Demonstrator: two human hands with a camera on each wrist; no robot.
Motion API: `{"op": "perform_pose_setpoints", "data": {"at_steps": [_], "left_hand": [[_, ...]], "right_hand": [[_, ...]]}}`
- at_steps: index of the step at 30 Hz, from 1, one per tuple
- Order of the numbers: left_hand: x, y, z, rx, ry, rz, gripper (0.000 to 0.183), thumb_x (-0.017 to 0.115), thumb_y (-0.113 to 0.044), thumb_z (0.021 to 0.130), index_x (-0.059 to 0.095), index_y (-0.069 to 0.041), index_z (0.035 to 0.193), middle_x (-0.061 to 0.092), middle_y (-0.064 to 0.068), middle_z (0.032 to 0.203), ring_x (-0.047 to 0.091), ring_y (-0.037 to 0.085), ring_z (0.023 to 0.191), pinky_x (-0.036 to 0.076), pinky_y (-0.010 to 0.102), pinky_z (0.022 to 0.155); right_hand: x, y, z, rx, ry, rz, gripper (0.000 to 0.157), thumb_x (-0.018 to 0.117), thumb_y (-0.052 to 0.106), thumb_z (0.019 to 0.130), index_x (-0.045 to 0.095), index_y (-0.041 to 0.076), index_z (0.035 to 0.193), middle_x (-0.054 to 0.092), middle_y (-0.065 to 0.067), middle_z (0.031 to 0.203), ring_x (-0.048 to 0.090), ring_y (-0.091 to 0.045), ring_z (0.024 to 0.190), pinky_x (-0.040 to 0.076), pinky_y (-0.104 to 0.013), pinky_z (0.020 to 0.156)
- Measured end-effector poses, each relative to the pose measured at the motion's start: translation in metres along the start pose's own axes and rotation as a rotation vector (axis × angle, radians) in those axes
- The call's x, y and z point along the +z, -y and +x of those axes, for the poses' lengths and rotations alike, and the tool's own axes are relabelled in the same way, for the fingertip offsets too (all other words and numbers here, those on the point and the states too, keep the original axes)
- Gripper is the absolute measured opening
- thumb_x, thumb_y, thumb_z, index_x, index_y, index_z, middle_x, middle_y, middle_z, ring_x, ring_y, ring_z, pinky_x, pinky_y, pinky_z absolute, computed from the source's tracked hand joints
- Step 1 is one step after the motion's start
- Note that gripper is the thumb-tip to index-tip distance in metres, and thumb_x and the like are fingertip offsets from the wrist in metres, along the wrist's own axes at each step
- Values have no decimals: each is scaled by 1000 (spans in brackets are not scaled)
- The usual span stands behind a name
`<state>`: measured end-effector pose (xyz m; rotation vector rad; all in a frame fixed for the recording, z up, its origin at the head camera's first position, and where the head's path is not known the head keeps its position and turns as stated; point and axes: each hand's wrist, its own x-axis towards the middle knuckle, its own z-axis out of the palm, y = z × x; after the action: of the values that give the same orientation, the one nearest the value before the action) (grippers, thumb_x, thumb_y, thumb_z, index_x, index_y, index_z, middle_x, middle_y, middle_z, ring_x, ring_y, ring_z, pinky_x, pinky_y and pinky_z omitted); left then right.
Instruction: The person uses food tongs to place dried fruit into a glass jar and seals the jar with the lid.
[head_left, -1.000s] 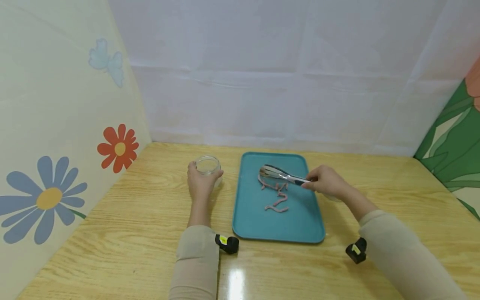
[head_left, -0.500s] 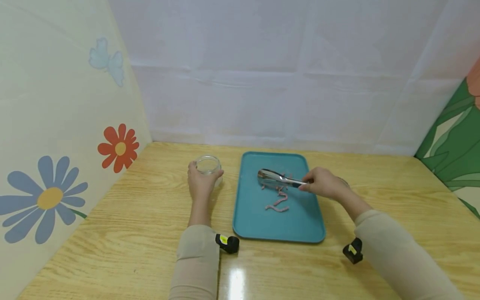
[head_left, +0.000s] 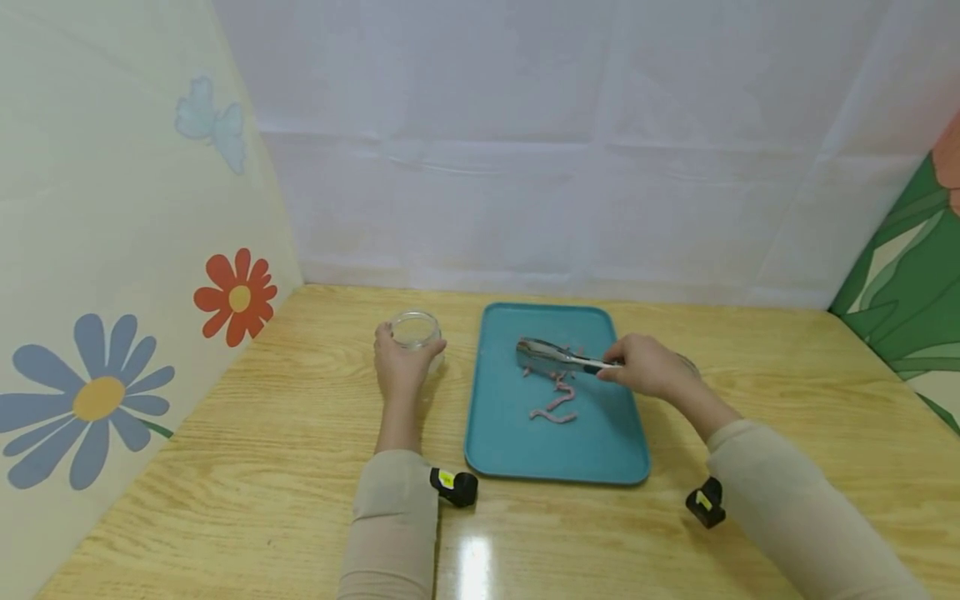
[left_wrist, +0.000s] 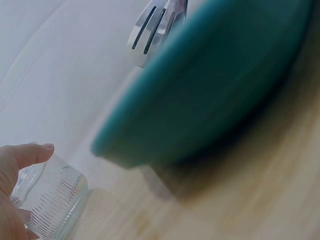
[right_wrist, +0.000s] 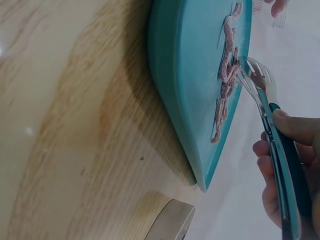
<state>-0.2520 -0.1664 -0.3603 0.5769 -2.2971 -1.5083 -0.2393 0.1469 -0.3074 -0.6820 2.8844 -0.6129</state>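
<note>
With fingers and thumb around its side, my left hand [head_left: 403, 364] holds a clear ribbed glass jar [left_wrist: 57, 197] upright on the table, left of the tray. Pink, wavy, worm-like strips [head_left: 555, 416] lie on a teal tray [head_left: 517, 454]. Above the tray's right side, my right hand [head_left: 647, 367] grips a pair of metal food tongs [head_left: 551, 357] with dark handle grips. The slotted tong heads [right_wrist: 257, 75] point left and down among the far strips. Whether a strip is caught between them I cannot tell.
A round, shallow object [right_wrist: 172, 222] stands on the wooden table [head_left: 262, 492] right of the tray, mostly hidden behind my right hand in the head view. A white cloth [head_left: 525, 208] hangs at the back. A flower-patterned panel [head_left: 150, 250] stands on the left.
The right hand has shifted slightly left and turned the tongs, whose heads now cover the far strips. In the last half second little moves. The left hand stays on the jar.
</note>
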Motion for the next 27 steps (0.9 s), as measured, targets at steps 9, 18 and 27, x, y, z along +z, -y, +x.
{"op": "perform_pose_setpoints", "data": {"at_steps": [9,18,27], "left_hand": [[0,0,-1,-6,2,6,93,74,-33,64,18,-11,135,27,16,133,27,35,118,27,49,92],[1,1,-1,2,-4,7,93,75,-33,64,19,-10,135,28,17,132,28,35,118,27,49,92],[2,1,-1,21,-26,-6,92,75,-30,63,21,-7,134,30,18,131,29,35,117,27,47,93]], "right_hand": [[2,3,-3,-5,-40,-44,15,61,14,80,66,2,85,59,-4,67,42,-11,50,35,-26,47],[4,3,-5,-5,-48,-52,13,60,16,81,65,4,78,50,1,56,36,-11,46,30,-25,43],[3,-2,-8,1,-67,-41,14,59,16,82,65,5,76,49,1,55,36,-12,45,30,-26,42]]}}
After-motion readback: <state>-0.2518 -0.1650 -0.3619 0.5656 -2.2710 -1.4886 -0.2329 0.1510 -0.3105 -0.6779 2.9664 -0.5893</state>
